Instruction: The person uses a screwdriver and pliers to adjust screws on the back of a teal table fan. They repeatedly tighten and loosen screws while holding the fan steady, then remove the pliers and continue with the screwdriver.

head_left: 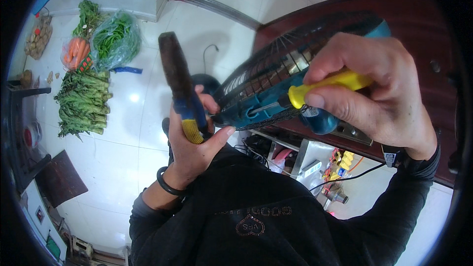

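Observation:
My right hand (379,88) is closed around a screwdriver (340,84) with a yellow handle. Its thin metal shaft runs down to the teal plastic of an electric fan (276,99), which is tilted on its side with its black wire grille facing up. My left hand (189,152) grips a pair of pliers (178,66) with dark, rusty jaws pointing up and blue and yellow handles. The thumb and fingers of that same hand also touch the fan's near-left edge. Where exactly the screwdriver's tip rests is hard to make out.
At left on the white tiled floor (157,167) lie leafy green vegetables (84,103), a bag of carrots (76,51) and a bag of green beans (116,39). A dark red wooden surface (409,19) stands right. A black cable (350,177) crosses near tools and small items below.

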`<act>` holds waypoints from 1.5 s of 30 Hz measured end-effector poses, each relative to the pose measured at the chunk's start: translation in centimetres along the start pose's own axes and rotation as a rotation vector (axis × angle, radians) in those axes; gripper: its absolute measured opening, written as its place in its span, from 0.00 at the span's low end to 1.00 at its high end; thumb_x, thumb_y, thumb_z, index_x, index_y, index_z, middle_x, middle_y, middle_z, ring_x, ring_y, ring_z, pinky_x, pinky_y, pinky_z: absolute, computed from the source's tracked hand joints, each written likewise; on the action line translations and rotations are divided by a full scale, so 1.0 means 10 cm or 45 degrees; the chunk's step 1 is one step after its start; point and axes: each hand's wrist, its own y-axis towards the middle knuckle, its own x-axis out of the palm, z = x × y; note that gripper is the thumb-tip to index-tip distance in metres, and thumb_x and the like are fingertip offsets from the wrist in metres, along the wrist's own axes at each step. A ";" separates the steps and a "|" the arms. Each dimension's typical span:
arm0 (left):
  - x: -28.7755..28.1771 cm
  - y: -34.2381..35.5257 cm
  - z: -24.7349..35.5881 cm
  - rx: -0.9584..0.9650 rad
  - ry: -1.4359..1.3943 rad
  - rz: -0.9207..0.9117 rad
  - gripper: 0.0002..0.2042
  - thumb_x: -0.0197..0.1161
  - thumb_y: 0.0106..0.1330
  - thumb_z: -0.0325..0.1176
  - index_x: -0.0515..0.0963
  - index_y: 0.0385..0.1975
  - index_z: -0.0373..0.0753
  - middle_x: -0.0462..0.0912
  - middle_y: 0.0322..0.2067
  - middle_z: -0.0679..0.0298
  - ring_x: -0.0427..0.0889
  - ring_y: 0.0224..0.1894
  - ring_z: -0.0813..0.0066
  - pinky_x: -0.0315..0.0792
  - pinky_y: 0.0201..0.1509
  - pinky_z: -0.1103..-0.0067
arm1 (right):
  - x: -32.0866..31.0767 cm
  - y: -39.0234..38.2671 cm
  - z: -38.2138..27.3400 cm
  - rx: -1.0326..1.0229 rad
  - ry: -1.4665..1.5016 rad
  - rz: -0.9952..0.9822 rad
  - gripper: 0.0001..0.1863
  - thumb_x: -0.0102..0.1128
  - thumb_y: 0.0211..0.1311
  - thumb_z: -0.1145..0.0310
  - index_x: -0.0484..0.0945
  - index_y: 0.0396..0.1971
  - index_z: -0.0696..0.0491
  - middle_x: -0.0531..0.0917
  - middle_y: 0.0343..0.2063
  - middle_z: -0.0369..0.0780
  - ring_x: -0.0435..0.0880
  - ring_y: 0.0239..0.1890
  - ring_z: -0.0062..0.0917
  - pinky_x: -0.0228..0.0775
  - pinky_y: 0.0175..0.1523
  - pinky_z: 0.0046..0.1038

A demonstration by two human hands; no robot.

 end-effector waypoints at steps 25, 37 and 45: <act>0.04 0.01 0.07 -0.089 0.001 0.015 0.40 0.77 0.53 0.25 0.61 0.65 0.34 0.77 0.44 0.64 0.75 0.36 0.84 0.70 0.37 0.85 | -0.09 0.08 -0.12 0.343 0.163 -0.142 0.13 0.65 0.68 0.62 0.79 0.37 0.58 0.83 0.29 0.39 0.83 0.25 0.20 0.77 0.29 0.17; 0.05 0.00 0.07 -0.102 -0.018 0.036 0.39 0.77 0.54 0.25 0.61 0.65 0.33 0.77 0.42 0.65 0.76 0.38 0.83 0.70 0.38 0.85 | 0.07 -0.04 -0.09 0.095 0.153 0.022 0.12 0.62 0.72 0.63 0.79 0.36 0.58 0.83 0.30 0.40 0.84 0.26 0.20 0.75 0.24 0.17; 0.12 -0.01 0.10 -0.071 -0.037 0.052 0.38 0.75 0.55 0.22 0.61 0.66 0.34 0.77 0.43 0.64 0.77 0.41 0.80 0.71 0.43 0.84 | -0.14 0.13 -0.30 0.194 -0.387 -0.372 0.18 0.63 0.70 0.58 0.80 0.29 0.60 0.82 0.24 0.42 0.81 0.18 0.24 0.69 0.22 0.20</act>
